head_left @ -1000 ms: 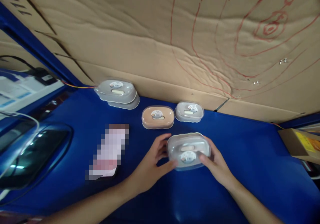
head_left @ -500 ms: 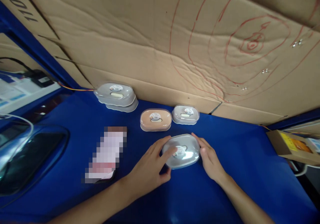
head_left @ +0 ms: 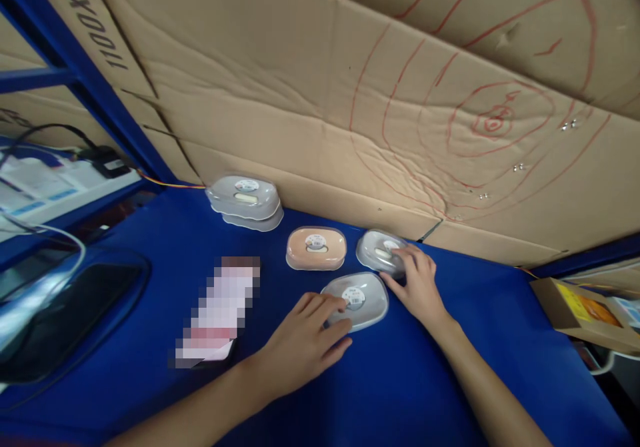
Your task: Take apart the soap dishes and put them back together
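A clear-lidded grey oval box (head_left: pixel 370 304) with a round label lies flat in front of me. My left hand (head_left: pixel 313 344) is at its left edge, fingers apart, fingertips over the lid; whether they press on it I cannot tell. Farther back, my right hand (head_left: pixel 419 286) has thumb and fingers around the right side of a second grey oval box (head_left: pixel 375 250), which sits slightly turned. Left of that box stands an orange oval box (head_left: pixel 300 250) with the same kind of label, untouched.
Two stacked grey oval boxes (head_left: pixel 245 200) stand at the back left against a cardboard wall (head_left: pixel 280 100). A phone with a blurred screen (head_left: pixel 220 310) lies on the blue surface (head_left: pixel 380 394). A dark tablet-like device (head_left: pixel 75 314) and cables are left; an open carton (head_left: pixel 575 314) is right.
My right hand has left the near box and reached back to the rear grey box, which has turned and shifted a little towards me. My left fingers have loosened on the near box.
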A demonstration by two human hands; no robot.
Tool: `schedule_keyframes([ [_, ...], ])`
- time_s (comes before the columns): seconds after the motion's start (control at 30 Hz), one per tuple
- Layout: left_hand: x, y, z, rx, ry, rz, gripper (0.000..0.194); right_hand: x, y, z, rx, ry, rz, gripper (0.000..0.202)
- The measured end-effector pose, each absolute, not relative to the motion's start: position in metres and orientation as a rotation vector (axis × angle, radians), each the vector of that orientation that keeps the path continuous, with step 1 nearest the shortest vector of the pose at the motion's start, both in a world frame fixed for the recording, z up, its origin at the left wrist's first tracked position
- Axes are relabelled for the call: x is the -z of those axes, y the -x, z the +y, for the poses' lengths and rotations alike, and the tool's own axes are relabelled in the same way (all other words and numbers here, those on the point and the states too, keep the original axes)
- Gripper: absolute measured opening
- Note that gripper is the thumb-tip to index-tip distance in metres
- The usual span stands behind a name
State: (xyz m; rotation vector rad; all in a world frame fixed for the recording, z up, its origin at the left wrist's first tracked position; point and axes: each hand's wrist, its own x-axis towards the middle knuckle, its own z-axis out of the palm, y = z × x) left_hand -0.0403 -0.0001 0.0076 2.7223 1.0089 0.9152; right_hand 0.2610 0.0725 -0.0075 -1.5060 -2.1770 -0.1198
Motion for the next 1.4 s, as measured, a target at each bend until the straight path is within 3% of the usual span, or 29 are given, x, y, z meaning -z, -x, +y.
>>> schedule_keyframes([
  [0.2,0.0,0.029,0.005,-0.876,-2.704,1.037,0.014,0.007,-0.295,0.025,0.166,1.607,-1.996,0.057],
  [0.37,0.009,0.012,0.018,-0.617,-2.636,1.074,0.057,0.005,-0.306,-0.021,0.19,1.653,-2.048,0.06],
  [0.47,0.01,-0.001,0.026,-0.577,-2.568,1.067,0.065,0.005,-0.296,-0.051,0.077,1.596,-2.099,0.053],
  [0.73,0.006,0.003,0.02,-0.828,-1.408,0.818,0.059,0.001,-0.257,-0.052,-0.533,1.428,-2.142,0.052],
  [0.9,-0.004,0.022,0.026,-0.804,-1.123,0.864,0.058,0.004,-0.219,-0.03,-0.7,1.337,-1.879,0.055],
  [1.03,-0.015,0.029,0.026,-0.593,-0.715,0.61,0.068,0.015,-0.193,-0.031,-0.794,1.29,-1.707,0.052],
  [1.17,-0.021,0.032,0.022,-0.583,-0.466,0.553,0.056,0.015,-0.199,-0.032,-0.917,1.249,-1.57,0.045],
  [1.4,-0.026,0.034,0.018,-0.669,-0.384,0.745,0.034,0.004,-0.239,-0.005,-0.461,1.502,-1.819,0.049],
])
